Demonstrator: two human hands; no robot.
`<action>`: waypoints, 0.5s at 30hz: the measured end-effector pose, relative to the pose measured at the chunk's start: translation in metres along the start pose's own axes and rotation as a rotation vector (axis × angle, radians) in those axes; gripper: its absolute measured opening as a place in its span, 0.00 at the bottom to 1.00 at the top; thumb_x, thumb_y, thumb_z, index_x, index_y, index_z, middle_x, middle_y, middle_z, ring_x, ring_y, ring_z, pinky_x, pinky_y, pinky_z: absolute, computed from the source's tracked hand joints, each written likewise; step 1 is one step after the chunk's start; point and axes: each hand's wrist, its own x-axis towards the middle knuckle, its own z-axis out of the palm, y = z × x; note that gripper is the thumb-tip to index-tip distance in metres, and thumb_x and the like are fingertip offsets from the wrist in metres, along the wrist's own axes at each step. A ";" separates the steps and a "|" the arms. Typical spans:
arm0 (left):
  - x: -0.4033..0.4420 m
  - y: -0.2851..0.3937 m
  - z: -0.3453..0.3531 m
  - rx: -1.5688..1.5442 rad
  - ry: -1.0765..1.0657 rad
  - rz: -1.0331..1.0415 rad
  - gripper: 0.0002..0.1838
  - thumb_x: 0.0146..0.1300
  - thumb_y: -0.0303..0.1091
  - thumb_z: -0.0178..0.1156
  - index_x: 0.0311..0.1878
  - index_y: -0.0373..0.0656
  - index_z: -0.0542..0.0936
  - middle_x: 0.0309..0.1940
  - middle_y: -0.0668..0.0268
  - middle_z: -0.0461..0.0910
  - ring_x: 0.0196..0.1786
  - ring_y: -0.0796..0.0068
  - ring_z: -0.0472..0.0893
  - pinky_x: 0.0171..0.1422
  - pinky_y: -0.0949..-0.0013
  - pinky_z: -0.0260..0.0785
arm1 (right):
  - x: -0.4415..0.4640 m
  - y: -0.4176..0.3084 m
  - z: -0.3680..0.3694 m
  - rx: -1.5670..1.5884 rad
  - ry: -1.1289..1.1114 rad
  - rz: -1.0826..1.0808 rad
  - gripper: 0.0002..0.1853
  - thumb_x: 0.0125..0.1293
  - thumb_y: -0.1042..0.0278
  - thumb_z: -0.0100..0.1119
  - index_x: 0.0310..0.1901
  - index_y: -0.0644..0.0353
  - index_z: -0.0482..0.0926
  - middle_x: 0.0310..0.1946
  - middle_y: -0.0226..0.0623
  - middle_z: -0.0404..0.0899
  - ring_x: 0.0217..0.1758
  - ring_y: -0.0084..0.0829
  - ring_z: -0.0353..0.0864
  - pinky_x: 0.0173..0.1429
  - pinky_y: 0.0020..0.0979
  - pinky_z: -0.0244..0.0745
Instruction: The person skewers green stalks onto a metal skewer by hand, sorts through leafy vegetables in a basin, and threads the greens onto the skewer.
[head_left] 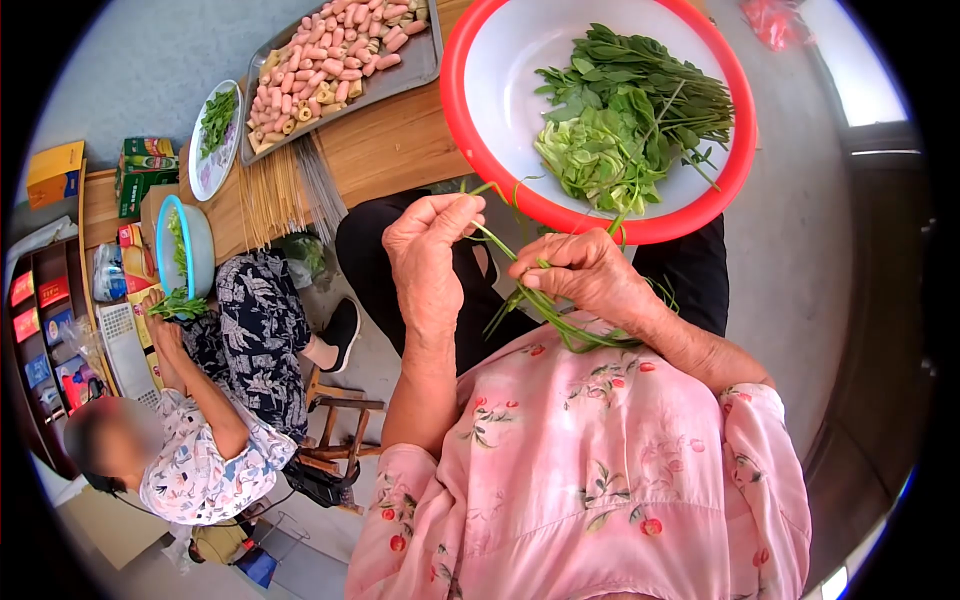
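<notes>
Both hands are raised over my lap, just below a large white basin with a red rim (462, 130). My left hand (435, 250) pinches the upper part of some thin green stems (492, 238). A short way to the right, my right hand (585, 275) has its fingers closed around the same green stems, whose long lower parts (575, 335) hang below it over the pink shirt. Inside the basin lie a pale green leafy bunch (590, 155) and darker leafy greens (660, 80) with long stems.
A metal tray (400, 85) of pink and tan pieces, an oval plate of greens (202, 175) and skewers (270, 200) are on the wooden table (395, 145). At left, a seated person (225, 440) handles greens by a blue-rimmed basin (200, 250). A wooden stool (340, 430) stands between us.
</notes>
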 end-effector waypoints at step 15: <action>0.001 -0.033 -0.019 0.586 -0.053 -0.096 0.05 0.59 0.26 0.58 0.33 0.34 0.81 0.25 0.65 0.80 0.27 0.81 0.78 0.33 0.78 0.70 | -0.008 -0.007 -0.004 0.033 -0.002 -0.017 0.07 0.61 0.76 0.59 0.40 0.67 0.82 0.38 0.38 0.80 0.42 0.23 0.76 0.48 0.24 0.71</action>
